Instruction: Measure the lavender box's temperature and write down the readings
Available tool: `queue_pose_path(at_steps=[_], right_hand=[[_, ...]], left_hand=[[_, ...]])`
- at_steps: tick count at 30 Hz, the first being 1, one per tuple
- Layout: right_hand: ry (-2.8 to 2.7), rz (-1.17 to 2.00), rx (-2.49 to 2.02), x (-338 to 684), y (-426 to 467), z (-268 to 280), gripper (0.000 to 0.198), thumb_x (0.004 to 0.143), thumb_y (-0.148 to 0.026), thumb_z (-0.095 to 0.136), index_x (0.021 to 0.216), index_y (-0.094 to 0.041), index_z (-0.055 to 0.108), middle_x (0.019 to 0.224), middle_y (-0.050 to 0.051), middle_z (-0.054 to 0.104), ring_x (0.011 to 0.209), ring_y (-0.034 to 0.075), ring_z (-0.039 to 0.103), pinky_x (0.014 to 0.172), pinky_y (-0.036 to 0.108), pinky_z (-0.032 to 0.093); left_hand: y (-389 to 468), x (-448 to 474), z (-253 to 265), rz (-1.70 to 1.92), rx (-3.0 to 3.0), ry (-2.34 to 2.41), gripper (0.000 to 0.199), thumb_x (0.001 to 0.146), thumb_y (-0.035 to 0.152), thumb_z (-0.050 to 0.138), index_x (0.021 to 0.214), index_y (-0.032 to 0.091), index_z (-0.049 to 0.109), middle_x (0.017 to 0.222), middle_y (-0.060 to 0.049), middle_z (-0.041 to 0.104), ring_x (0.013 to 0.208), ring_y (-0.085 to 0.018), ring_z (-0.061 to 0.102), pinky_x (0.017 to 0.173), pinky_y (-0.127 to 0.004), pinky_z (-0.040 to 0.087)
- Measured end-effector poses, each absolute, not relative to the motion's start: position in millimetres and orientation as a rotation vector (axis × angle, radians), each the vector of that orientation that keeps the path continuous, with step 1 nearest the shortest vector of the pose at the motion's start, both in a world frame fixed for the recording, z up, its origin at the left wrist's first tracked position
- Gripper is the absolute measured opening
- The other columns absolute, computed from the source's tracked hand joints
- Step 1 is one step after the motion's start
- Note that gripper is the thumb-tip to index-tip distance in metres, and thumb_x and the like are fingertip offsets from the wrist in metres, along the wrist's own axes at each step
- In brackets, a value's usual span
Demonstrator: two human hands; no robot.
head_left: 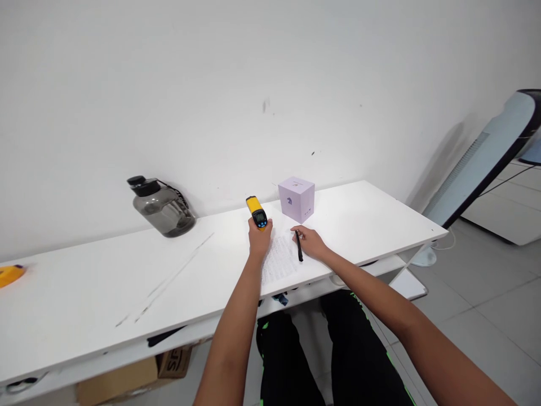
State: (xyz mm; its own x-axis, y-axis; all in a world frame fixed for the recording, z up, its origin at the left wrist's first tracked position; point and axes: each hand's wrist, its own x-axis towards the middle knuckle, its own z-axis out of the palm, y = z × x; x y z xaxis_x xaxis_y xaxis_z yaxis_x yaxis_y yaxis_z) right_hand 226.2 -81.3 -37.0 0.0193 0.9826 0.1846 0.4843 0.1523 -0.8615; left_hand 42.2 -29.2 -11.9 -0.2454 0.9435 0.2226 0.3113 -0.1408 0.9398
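My left hand (259, 237) is wrapped round the grip of a yellow and black infrared thermometer (255, 207), its small screen and blue buttons facing me. My right hand (310, 242) pinches a black pen (299, 247) over a sheet of paper (279, 262) covered in writing. The sheet lies on the white desk (359, 214) between my forearms. Just beyond my right hand stands a lilac box (297, 199) with a dark horse-head mark on one side. The thermometer's handle is mostly hidden in my left hand.
A large grey water bottle (163, 208) with a black cap stands by the wall on the left. An orange object (10, 275) sits at the far left edge. Under the desk are a shelf and a cardboard box (122, 380). A tall white fan-like appliance (477, 163) stands at right.
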Motion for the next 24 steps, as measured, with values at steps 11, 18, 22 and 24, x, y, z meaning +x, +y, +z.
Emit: queue_pose_path(at_steps=[11, 18, 22, 24], right_hand=[[-1.615, 0.693, -1.444, 227.8, -76.8, -43.7, 0.034, 0.086, -0.018, 0.051, 0.113, -0.025, 0.070, 0.095, 0.001, 0.074, 0.076, 0.017, 0.061, 0.079, 0.031, 0.048], [-1.647, 0.663, -1.421, 227.9, -78.2, -41.3, 0.033, 0.086, -0.022, 0.052, 0.111, -0.026, 0.074, 0.092, 0.001, 0.072, 0.074, 0.017, 0.061, 0.077, 0.031, 0.048], [-1.652, 0.664, -1.452, 226.6, -79.9, -37.6, 0.034, 0.086, -0.019, 0.052, 0.111, -0.026, 0.075, 0.093, 0.001, 0.072, 0.074, 0.017, 0.060, 0.079, 0.032, 0.048], [-1.654, 0.662, -1.464, 225.9, -80.7, -35.8, 0.035, 0.086, -0.019, 0.052, 0.111, -0.027, 0.075, 0.094, 0.001, 0.072, 0.074, 0.017, 0.060, 0.079, 0.032, 0.048]], left_hand=[[-28.1, 42.3, -13.7, 1.427, 1.431, 1.527, 0.036, 0.078, 0.045, 0.070, 0.098, 0.025, 0.048, 0.082, 0.002, 0.061, 0.075, -0.016, 0.059, 0.071, -0.029, 0.045], [-29.7, 43.1, -12.0, 1.426, 1.419, 1.519, 0.036, 0.078, 0.043, 0.071, 0.100, 0.025, 0.049, 0.084, 0.002, 0.062, 0.078, -0.016, 0.061, 0.073, -0.029, 0.045], [-29.3, 43.1, -12.4, 1.434, 1.415, 1.509, 0.035, 0.078, 0.041, 0.072, 0.099, 0.025, 0.049, 0.084, 0.002, 0.063, 0.079, -0.016, 0.062, 0.074, -0.029, 0.045], [-28.5, 42.9, -12.9, 1.433, 1.420, 1.505, 0.035, 0.077, 0.042, 0.072, 0.098, 0.025, 0.049, 0.084, 0.002, 0.063, 0.079, -0.016, 0.062, 0.074, -0.028, 0.045]])
